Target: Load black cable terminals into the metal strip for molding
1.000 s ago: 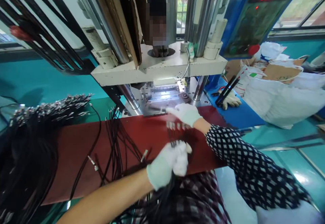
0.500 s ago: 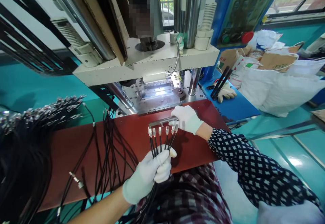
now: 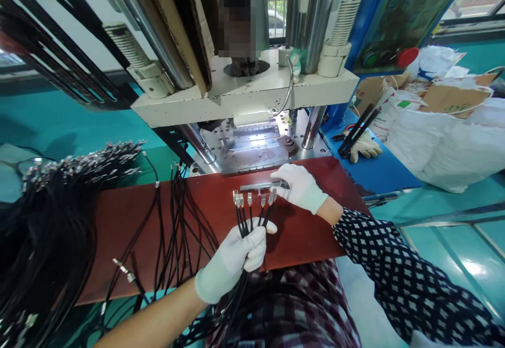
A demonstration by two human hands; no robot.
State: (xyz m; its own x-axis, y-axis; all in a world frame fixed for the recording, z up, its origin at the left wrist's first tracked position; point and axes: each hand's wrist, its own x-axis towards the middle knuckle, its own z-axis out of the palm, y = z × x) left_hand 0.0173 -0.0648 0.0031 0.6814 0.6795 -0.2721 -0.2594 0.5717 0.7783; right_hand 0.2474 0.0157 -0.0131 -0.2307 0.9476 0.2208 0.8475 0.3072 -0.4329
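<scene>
**Cable ends fanned at the press**

The left hand (image 3: 232,261), in a white glove, is clenched around a bunch of black cables (image 3: 252,216), their metal-tipped ends fanned upward over the red mat (image 3: 158,222). Just beyond, the gloved right hand (image 3: 302,187) pinches a slim metal bar (image 3: 258,186) lying on the mat's far edge, beside the cable tips. The press (image 3: 252,95) stands behind; loose cables (image 3: 177,227) sprawl to the left.
</scene>
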